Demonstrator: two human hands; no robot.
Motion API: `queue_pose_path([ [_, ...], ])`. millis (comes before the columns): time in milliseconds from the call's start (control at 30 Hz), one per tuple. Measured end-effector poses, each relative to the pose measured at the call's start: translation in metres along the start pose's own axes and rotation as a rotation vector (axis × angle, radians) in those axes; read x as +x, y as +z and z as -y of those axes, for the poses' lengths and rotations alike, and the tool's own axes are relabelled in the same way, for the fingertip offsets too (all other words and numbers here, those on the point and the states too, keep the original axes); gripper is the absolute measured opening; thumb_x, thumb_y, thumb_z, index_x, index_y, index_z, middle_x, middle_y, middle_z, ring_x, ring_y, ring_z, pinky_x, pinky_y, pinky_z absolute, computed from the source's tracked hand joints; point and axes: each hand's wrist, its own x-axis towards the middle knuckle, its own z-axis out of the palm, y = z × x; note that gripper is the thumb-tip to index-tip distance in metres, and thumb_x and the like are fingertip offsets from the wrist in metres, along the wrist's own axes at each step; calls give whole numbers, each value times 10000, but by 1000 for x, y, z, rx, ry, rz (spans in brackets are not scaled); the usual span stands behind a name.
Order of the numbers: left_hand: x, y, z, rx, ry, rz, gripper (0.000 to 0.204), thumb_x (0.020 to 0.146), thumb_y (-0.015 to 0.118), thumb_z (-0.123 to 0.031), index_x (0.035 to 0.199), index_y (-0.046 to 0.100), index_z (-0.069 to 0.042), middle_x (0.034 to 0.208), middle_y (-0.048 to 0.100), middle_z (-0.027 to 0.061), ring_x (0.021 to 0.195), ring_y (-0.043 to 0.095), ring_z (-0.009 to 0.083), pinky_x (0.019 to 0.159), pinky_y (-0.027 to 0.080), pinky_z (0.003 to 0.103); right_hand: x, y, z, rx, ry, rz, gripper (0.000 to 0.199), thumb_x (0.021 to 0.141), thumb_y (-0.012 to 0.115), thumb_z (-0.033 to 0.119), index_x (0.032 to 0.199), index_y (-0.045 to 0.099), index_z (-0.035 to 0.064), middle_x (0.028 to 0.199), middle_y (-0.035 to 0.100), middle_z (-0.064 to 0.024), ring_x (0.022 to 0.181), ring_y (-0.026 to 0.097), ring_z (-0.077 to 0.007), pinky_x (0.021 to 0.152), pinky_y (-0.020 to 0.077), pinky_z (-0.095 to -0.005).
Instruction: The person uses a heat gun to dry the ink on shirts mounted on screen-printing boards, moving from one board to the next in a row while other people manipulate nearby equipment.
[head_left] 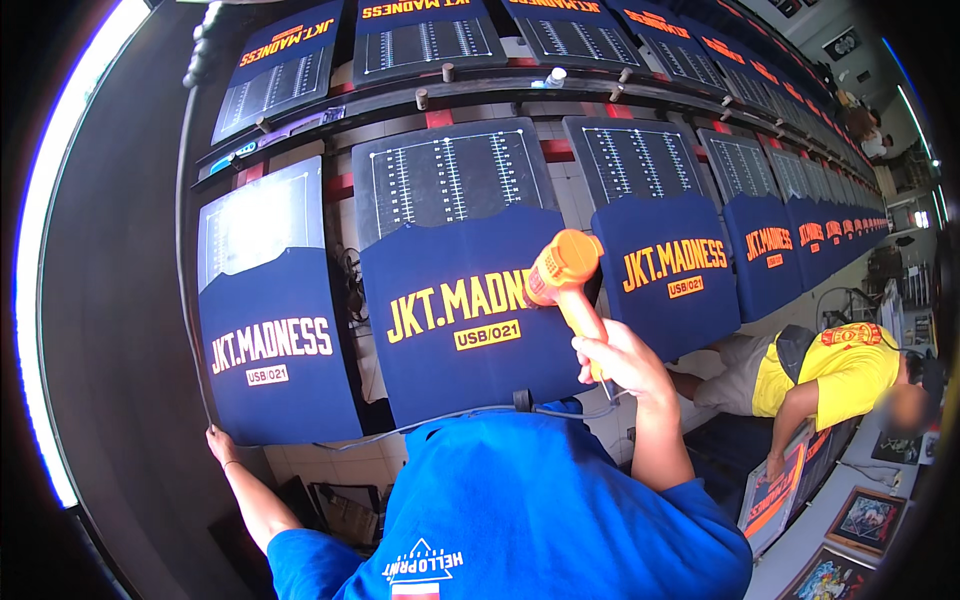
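My right hand (630, 358) is closed round the handle of an orange hair dryer (572, 262). Its barrel points left, over the yellow lettering of a navy printed shirt (450, 375) spread on a dark board. At the far left, my left hand (222, 446) grips a dark cord (184, 250) hanging down from above. That cord seems to run on along the near edge of the boards toward the dryer. Beside my left hand lies another navy shirt (275, 385) with white lettering. A third shirt (670, 310), lettered in orange-yellow, sits just right of the dryer.
More boards with navy shirts recede to the right, and a second row (430, 40) stands behind a dark rail (480, 85) with pegs. A small bottle (556, 77) is on that rail. A co-worker in a yellow shirt (835, 375) holds a framed screen (775, 495) at right.
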Motion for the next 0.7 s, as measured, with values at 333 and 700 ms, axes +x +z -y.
queue_pose_path([
  [333, -3, -4, -23, 169, 26, 65, 498, 1003, 396, -394, 1263, 546, 3, 1231, 591, 234, 1152, 551, 401, 967, 431, 443, -11, 19, -1, 2, 21, -27, 197, 903, 621, 178, 942, 538, 4, 759, 574, -40, 608, 609, -118, 552, 513, -247],
  [700, -1, -1, -34, 122, 54, 136, 495, 1007, 395, -359, 1260, 537, 42, 1221, 585, 270, 1161, 547, 404, 976, 426, 440, 40, 37, 8, 32, -105, -54, 234, 916, 604, 237, 960, 538, 17, 751, 572, -28, 611, 616, -105, 527, 509, -219],
])
